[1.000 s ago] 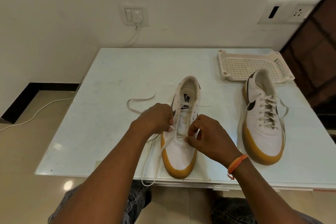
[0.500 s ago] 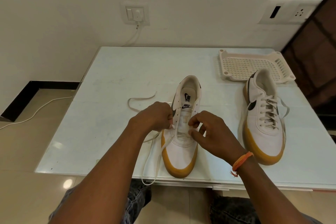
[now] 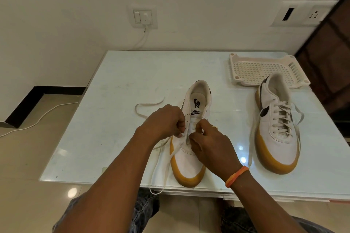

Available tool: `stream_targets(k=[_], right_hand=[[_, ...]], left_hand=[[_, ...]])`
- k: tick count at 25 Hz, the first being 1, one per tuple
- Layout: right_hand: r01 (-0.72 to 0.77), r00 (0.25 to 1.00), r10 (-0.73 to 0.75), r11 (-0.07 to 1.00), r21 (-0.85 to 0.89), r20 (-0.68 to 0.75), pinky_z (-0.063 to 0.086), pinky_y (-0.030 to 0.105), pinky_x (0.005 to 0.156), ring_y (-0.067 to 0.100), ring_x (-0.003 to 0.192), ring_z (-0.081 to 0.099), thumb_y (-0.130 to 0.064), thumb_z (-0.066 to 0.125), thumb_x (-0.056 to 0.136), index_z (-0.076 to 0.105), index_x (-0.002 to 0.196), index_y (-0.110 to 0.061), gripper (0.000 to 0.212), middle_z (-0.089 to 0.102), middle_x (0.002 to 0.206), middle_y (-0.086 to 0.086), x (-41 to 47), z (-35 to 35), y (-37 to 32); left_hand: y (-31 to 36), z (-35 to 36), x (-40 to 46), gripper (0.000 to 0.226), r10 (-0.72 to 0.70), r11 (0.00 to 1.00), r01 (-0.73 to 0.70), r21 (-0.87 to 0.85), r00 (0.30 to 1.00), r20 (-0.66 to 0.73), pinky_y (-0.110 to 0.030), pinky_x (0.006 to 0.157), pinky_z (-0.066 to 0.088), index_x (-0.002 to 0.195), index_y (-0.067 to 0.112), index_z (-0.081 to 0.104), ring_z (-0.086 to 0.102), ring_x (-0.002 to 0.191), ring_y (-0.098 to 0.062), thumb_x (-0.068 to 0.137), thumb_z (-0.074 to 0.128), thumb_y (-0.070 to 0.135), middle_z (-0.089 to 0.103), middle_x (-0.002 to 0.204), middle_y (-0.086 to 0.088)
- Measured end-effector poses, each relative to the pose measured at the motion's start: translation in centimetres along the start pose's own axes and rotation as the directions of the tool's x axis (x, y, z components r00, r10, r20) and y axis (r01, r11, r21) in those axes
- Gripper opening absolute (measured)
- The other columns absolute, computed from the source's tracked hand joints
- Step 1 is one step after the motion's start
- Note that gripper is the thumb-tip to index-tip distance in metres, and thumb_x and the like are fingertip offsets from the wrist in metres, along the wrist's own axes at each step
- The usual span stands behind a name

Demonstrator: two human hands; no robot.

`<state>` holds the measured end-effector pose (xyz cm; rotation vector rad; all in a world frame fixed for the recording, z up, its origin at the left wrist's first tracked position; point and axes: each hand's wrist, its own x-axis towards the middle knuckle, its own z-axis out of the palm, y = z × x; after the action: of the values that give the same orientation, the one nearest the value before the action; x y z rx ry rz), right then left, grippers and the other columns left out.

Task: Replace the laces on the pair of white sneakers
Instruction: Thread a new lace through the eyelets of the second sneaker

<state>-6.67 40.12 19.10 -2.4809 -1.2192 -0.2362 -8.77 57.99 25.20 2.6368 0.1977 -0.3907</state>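
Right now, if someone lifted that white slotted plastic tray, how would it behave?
The slotted tray is mostly holes in thin plastic, so probably light. It looks moulded and rigid, so likely stiff rather than floppy. The laced sneaker overlaps its near edge from this view, so lifting might nudge it.

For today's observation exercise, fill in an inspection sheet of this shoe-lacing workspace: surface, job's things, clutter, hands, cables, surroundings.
Surface: pale glossy table, light reflections.
Job's things: near sneaker, only its lowest eyelets laced, loose lace trailing over the table edge; second sneaker fully laced.
Clutter: perforated plastic tray behind the second sneaker.
Hands: left hand and right hand both pinch lace at the eyelets.
Cables: white cable on the floor; a plug lead below the wall switch.
Surroundings: cream wall, tiled floor.
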Motion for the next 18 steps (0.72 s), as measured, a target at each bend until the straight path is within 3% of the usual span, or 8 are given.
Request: stream_targets(k=[6, 9, 12, 15, 18], right_hand=[[-0.175, 0.983, 0.180, 0.974, 0.141, -0.023, 0.058, 0.027, 0.066, 0.024, 0.079, 0.062, -0.021, 0.080, 0.077, 0.069, 0.082, -0.015, 0.014, 0.058, 0.105, 0.009, 0.3, 1.7, -0.6], [-0.244, 0.966, 0.255, 0.948, 0.203, -0.031, 0.054, 0.035, 0.083, 0.028, 0.100, 0.058, -0.024, 0.071, 0.086, 0.062, 0.081, -0.018, 0.012, 0.054, 0.118, 0.011, 0.0, 2.2, -0.6], [-0.286, 0.954, 0.295, 0.946, 0.150, -0.044, 0.050, 0.041, 0.087, 0.031, 0.108, 0.051, -0.028, 0.065, 0.089, 0.061, 0.083, -0.021, 0.011, 0.047, 0.125, 0.009, -0.1, 2.7, -0.7], [-0.302, 0.949, 0.312, 0.944, 0.135, -0.054, 0.041, 0.046, 0.091, 0.027, 0.114, 0.038, -0.033, 0.052, 0.089, 0.061, 0.081, -0.023, 0.016, 0.039, 0.125, 0.002, 0.1, 2.9, -0.8], [-0.321, 0.944, 0.327, 0.938, 0.135, -0.030, 0.035, 0.047, 0.093, 0.027, 0.118, 0.037, -0.034, 0.045, 0.088, 0.061, 0.079, -0.025, 0.020, 0.036, 0.125, -0.002, 0.2, 2.7, -0.9]], left_hand=[[0.4, 1.1, -1.0, 0.018, 0.063, 0.991, -0.048, 0.128, 0.991, -0.119, -0.029, 0.085, 0.053, 0.102, 0.019, 0.075, 0.067, 0.093, -0.017, 0.085, 0.073, 0.024, 0.072, 0.103, 0.000], [0.4, 1.5, -1.5, 0.018, 0.084, 0.993, -0.071, 0.098, 0.988, -0.131, -0.030, 0.087, 0.054, 0.106, 0.021, 0.074, 0.067, 0.091, -0.015, 0.089, 0.068, 0.023, 0.072, 0.103, 0.001], [0.3, 1.6, -1.7, 0.016, 0.115, 0.990, -0.104, 0.091, 0.985, -0.128, -0.032, 0.085, 0.055, 0.102, 0.020, 0.074, 0.066, 0.087, -0.015, 0.093, 0.062, 0.022, 0.073, 0.100, 0.001], [0.0, 1.7, -1.6, 0.016, 0.126, 0.986, -0.115, 0.119, 0.988, -0.086, -0.031, 0.078, 0.053, 0.100, 0.016, 0.071, 0.063, 0.085, -0.017, 0.095, 0.056, 0.022, 0.067, 0.100, 0.000], [-0.6, 1.9, -1.0, 0.023, 0.045, 0.993, -0.050, 0.104, 0.997, 0.056, -0.026, 0.074, 0.045, 0.102, 0.006, 0.065, 0.058, 0.089, -0.020, 0.099, 0.047, 0.021, 0.059, 0.102, -0.007]])
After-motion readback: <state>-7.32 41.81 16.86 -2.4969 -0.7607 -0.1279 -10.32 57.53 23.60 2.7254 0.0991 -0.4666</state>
